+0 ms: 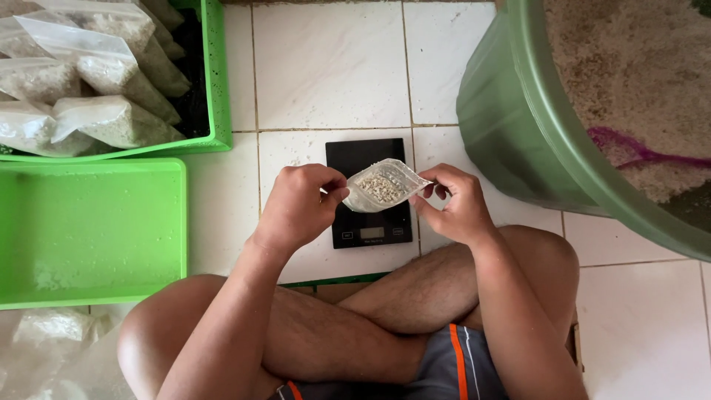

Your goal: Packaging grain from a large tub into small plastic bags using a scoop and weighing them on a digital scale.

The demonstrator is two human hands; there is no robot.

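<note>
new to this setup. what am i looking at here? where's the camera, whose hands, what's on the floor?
No machine: one camera worn on a person's head, looking down at their own crossed legs and bare hands. The left hand and right hand together hold a small clear bag of pale grain above a black kitchen scale on the white tile floor. At left, a green basket holds filled bags, with an empty green tray below it. At right, a big green tub holds loose grain.

The white tiled floor (pixel 333 67) carries a black scale (pixel 370 226), two green trays (pixel 89 237), a green tub (pixel 518 126) and loose bags (pixel 52 330).
</note>
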